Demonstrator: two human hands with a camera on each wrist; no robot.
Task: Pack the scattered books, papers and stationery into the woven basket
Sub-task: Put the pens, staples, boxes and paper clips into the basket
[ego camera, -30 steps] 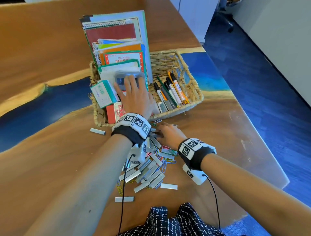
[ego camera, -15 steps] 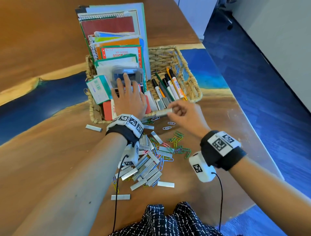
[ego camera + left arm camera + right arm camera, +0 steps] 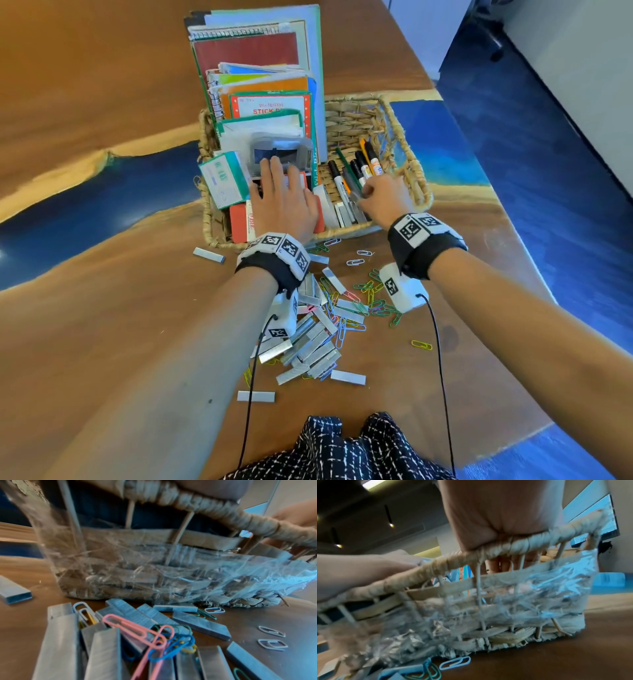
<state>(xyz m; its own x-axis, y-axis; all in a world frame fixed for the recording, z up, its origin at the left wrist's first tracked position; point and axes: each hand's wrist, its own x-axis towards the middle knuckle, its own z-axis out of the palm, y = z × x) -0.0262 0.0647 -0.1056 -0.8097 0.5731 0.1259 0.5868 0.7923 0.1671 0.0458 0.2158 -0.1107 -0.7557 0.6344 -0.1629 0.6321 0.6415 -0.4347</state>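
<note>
The woven basket (image 3: 420,192) stands on the table, with notebooks and pads (image 3: 260,85) upright at its left and markers (image 3: 363,164) at its right. My left hand (image 3: 279,185) lies flat, fingers straight, on the small boxes (image 3: 224,180) in the basket's near left part. My right hand (image 3: 363,198) reaches over the near rim and pinches a grey staple strip (image 3: 355,195) just above several strips (image 3: 344,214) lying in the basket. The right wrist view shows the palm (image 3: 501,513) pressed on the basket rim (image 3: 530,543).
A heap of staple strips (image 3: 308,346) and coloured paper clips (image 3: 371,301) lies on the wooden table (image 3: 120,325) just before the basket; close up, strips (image 3: 106,654) and clips (image 3: 137,628) show. Loose strips (image 3: 209,255) lie apart. The table's edge runs along the right.
My right hand lifted a staple strip from the heap and carried it forward over the rim into the basket. The left hand stayed on the boxes.
</note>
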